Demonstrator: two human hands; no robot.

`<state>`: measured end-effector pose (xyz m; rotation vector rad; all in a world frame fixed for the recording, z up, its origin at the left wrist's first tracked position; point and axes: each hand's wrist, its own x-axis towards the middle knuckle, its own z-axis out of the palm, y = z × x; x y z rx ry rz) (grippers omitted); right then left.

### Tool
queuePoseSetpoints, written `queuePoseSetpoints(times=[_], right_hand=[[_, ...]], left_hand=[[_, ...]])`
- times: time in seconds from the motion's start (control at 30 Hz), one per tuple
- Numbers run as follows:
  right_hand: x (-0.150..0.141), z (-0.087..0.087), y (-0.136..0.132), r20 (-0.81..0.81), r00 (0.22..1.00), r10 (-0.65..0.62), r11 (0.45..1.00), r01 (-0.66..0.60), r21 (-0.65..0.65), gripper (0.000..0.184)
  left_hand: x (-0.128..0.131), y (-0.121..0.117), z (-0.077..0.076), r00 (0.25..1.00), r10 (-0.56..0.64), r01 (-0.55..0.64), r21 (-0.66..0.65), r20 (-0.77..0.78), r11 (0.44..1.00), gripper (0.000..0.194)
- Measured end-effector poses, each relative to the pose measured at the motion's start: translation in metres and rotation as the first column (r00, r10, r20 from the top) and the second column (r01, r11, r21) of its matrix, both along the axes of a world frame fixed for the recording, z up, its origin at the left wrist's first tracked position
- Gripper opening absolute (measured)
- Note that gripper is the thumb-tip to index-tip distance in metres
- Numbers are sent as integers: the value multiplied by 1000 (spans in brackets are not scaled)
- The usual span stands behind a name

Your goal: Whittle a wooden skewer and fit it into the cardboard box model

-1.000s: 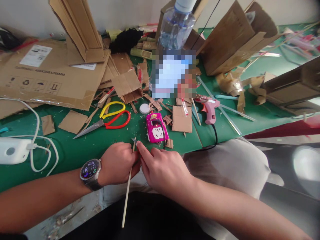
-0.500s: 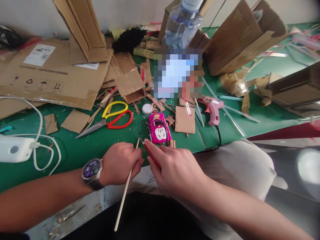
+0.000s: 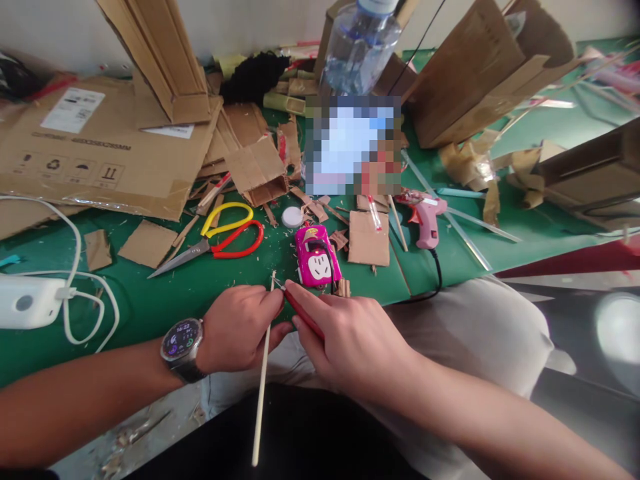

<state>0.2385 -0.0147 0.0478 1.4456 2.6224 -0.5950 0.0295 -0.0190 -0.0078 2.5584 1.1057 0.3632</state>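
Note:
My left hand (image 3: 240,327), with a watch on its wrist, is closed around a thin pale wooden stick (image 3: 262,397). The stick's long end points down toward my lap, and its short far end sticks out past my fingers. In my right hand (image 3: 345,333) is a red-handled knife (image 3: 305,313), gripped with the forefinger stretched along it. The small metal blade lies at the stick's far end, close to my left fingers. Just beyond the hands sits a pink power socket block (image 3: 319,257) with a black cord plugged in.
Scissors (image 3: 233,230) with yellow and red handles lie left of the socket block. A pink glue gun (image 3: 427,220) rests at right, near clear glue sticks (image 3: 470,237). Cardboard scraps (image 3: 369,239), a water bottle (image 3: 357,50) and a large flat carton (image 3: 100,153) occupy the green table (image 3: 220,277).
The lower end of the stick has swung right, so the stick stands steeper. The knife blade has shifted slightly down the stick, nearer my left fingers. Both hands keep their grip.

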Motion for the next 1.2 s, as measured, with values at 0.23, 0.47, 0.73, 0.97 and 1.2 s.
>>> queuePoseSetpoints(times=[0.23, 0.47, 0.73, 0.97, 1.2], right_hand=[[-8, -4, 3, 41, 999, -7, 1000, 7, 6, 50], [-13, -6, 2, 72, 997, 1, 998, -5, 63, 49], [-22, -10, -1, 144, 990, 13, 996, -25, 83, 53], [-25, -10, -2, 158, 987, 9, 998, -19, 61, 54], [-27, -15, 1, 146, 989, 0, 996, -12, 86, 54]], left_hand=[[0, 0, 0, 999, -5, 5, 10, -32, 1000, 29], [-1, 2, -3, 1000, -28, 28, 47, -13, 999, 31], [0, 1, 1, 993, -15, 18, 20, -117, 1000, 26], [1, 3, -2, 997, -6, 8, 26, -83, 1000, 26], [0, 2, 2, 992, -21, 20, -12, -125, 1000, 26]])
